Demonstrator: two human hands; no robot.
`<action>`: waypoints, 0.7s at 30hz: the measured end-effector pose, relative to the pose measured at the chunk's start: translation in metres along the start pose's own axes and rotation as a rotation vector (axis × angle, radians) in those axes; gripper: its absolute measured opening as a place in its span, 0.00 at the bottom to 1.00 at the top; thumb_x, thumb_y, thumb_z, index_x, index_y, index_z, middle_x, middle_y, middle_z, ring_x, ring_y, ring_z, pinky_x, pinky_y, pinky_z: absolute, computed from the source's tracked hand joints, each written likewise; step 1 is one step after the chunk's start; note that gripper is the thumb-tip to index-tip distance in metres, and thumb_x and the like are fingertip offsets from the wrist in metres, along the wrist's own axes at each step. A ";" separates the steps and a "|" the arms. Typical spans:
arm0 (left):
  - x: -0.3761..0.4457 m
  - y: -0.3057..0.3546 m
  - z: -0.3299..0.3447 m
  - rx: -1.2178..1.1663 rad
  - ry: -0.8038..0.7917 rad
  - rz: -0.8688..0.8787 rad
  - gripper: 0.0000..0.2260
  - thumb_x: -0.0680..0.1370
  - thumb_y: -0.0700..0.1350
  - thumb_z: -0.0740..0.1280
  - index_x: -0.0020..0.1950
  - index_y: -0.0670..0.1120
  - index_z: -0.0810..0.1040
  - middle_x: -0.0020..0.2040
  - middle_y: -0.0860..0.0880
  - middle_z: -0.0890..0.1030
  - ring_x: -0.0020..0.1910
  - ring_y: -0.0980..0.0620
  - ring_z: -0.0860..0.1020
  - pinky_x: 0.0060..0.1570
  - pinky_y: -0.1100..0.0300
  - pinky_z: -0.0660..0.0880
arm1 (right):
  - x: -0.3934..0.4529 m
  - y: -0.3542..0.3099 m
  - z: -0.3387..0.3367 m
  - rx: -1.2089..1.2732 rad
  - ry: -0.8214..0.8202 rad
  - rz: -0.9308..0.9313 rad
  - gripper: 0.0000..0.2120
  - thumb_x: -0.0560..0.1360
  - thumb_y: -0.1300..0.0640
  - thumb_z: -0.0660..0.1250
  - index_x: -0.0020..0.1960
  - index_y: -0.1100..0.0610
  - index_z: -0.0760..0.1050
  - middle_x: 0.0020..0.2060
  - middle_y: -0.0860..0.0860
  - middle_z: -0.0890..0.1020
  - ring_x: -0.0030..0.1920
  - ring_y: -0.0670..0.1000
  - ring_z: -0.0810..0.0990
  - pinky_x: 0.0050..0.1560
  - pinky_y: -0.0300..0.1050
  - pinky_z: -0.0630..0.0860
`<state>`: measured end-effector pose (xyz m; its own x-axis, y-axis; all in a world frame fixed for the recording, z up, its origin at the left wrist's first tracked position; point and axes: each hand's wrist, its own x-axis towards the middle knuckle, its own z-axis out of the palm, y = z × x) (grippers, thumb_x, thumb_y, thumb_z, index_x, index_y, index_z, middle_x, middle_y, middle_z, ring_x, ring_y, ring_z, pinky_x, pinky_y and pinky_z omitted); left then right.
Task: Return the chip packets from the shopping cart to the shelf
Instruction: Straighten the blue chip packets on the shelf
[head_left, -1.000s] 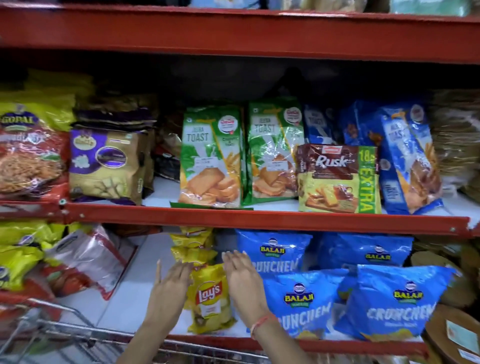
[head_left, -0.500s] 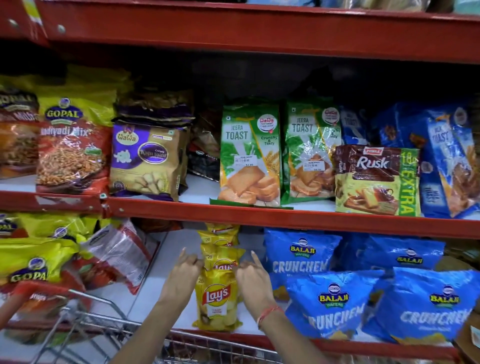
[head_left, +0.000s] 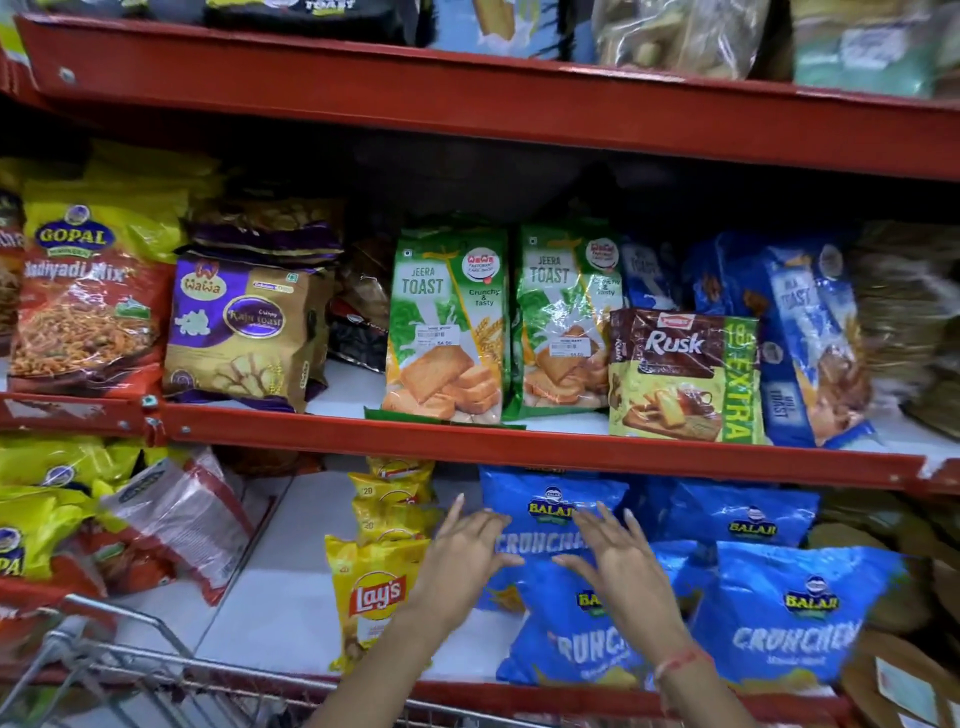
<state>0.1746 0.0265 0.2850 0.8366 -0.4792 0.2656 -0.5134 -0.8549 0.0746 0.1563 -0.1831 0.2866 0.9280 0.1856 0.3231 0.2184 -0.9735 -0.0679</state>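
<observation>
Inspector: Lay's packet (head_left: 370, 603)?
Clerk: Standing on the bottom shelf (head_left: 270, 613), just left of the Balaji Crunchem packets (head_left: 571, 639).
Inspector: Hands?
Clerk: Left hand (head_left: 462, 556) and right hand (head_left: 613, 558) spread wide, empty, before those packets.

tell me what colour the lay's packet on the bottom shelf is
Yellow, with a red logo; the Lay's packet shows clearly in the head view.
</observation>
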 end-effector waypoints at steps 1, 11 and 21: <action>0.006 0.011 0.001 -0.008 0.012 -0.012 0.26 0.71 0.62 0.51 0.50 0.48 0.81 0.44 0.55 0.85 0.46 0.59 0.82 0.64 0.52 0.68 | -0.004 0.015 -0.007 -0.009 -0.019 0.012 0.38 0.75 0.33 0.41 0.60 0.59 0.75 0.57 0.53 0.81 0.64 0.53 0.73 0.68 0.49 0.53; 0.014 0.025 0.016 0.045 -0.037 -0.168 0.09 0.79 0.46 0.61 0.53 0.45 0.78 0.51 0.48 0.83 0.61 0.53 0.74 0.74 0.59 0.46 | -0.014 0.066 -0.013 -0.093 0.054 0.049 0.27 0.45 0.77 0.76 0.39 0.55 0.83 0.35 0.52 0.86 0.48 0.50 0.83 0.60 0.51 0.70; 0.005 0.015 0.007 0.201 -0.021 -0.181 0.09 0.79 0.50 0.62 0.54 0.49 0.78 0.52 0.51 0.82 0.54 0.56 0.78 0.73 0.58 0.50 | -0.006 0.055 0.006 0.002 0.019 -0.039 0.16 0.64 0.62 0.77 0.49 0.51 0.80 0.41 0.48 0.85 0.49 0.45 0.81 0.67 0.37 0.57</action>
<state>0.1725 0.0097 0.2804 0.9162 -0.3168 0.2455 -0.3081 -0.9485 -0.0741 0.1649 -0.2368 0.2754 0.9128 0.2204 0.3438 0.2546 -0.9653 -0.0573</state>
